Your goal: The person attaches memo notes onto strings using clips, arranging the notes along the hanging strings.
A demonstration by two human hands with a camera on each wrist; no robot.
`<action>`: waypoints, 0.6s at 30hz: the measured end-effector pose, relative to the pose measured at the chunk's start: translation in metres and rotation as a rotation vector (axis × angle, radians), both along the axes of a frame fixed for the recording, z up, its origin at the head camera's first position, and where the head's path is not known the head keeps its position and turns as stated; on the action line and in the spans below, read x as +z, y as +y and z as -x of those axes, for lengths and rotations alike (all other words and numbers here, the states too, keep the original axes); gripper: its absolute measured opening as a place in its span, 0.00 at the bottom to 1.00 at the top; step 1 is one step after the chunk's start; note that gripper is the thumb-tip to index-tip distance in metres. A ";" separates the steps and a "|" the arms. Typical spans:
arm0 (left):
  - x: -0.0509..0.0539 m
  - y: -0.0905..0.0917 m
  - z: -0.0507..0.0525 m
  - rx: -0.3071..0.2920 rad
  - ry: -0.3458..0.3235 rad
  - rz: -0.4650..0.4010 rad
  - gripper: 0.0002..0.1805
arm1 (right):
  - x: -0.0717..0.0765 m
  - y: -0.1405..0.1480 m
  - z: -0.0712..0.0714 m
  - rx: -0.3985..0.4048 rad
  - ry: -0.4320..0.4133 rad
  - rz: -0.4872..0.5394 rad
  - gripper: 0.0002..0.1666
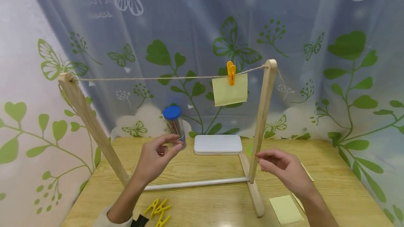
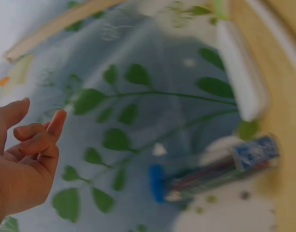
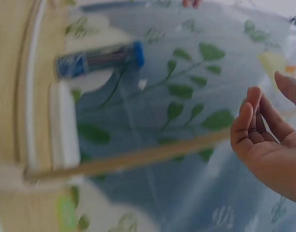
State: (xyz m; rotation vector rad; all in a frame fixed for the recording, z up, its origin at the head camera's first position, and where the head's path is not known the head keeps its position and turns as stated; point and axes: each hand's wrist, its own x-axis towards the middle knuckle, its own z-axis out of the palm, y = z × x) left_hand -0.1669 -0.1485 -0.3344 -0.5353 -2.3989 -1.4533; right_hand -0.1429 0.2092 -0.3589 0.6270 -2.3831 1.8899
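Observation:
My left hand point(image 1: 156, 157) hovers over the table left of centre, fingers loosely bent and thumb apart from them, holding nothing. In the head view it overlaps the lower part of a clear jar point(image 1: 174, 126) with a blue lid and thin coloured sticks inside. My right hand point(image 1: 285, 171) is beside the right post point(image 1: 264, 122) of a wooden frame, fingers loosely curved around nothing; whether a fingertip touches the post I cannot tell. Between the posts runs a string point(image 1: 151, 78), where an orange clothespin point(image 1: 231, 73) pinches a yellow sticky note point(image 1: 229, 92).
Several yellow clothespins point(image 1: 157, 208) lie at the front left of the table. Yellow sticky notes point(image 1: 285, 209) lie at the front right. A white flat case point(image 1: 217, 144) sits at the back. A white rod point(image 1: 195, 184) joins the left post point(image 1: 94, 129) and the right one low down.

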 end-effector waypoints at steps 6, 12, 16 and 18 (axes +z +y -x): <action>-0.054 -0.029 0.003 0.089 -0.244 0.153 0.15 | -0.037 0.046 0.009 -0.170 -0.085 -0.256 0.19; -0.098 -0.055 0.000 0.014 -0.320 0.257 0.14 | -0.075 0.077 0.026 -0.297 -0.121 -0.554 0.25; -0.117 -0.066 -0.005 0.012 -0.338 0.313 0.16 | -0.096 0.099 0.035 -0.322 -0.147 -0.648 0.31; -0.125 -0.069 -0.007 0.016 -0.356 0.328 0.16 | -0.103 0.109 0.039 -0.332 -0.161 -0.682 0.32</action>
